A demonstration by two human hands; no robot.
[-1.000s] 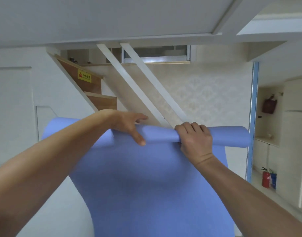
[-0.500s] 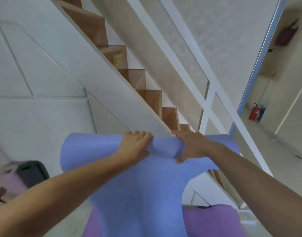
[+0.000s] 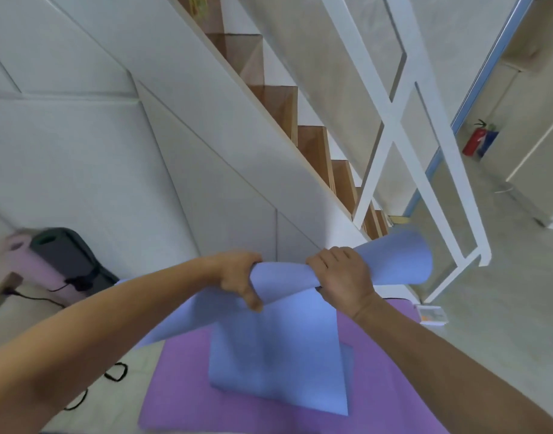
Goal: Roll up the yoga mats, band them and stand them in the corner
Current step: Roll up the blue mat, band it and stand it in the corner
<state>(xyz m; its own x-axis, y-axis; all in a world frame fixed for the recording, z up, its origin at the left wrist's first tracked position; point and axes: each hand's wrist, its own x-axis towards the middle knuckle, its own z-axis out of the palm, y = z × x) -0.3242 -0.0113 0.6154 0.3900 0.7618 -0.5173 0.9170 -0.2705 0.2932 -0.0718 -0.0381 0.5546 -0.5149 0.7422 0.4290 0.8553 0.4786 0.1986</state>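
Observation:
A blue yoga mat hangs in front of me, its top edge loosely rolled and flaring into a cone at the right. My left hand grips the rolled top at its left part, and my right hand grips it just to the right. The mat's lower end rests folded on a purple mat lying flat on the floor. Two rolled mats stand in the corner at the left: a pink one and a dark grey one.
A white-panelled staircase with wooden steps rises ahead, with a white railing on its right. Black bands or cords lie on the floor at the left. A small white box sits right of the purple mat. A red fire extinguisher stands far right.
My view has tipped down from the ceiling to the floor. Both hands lowered with the blue mat's rolled top, whose right end now flares, and the purple mat and corner rolls came into view.

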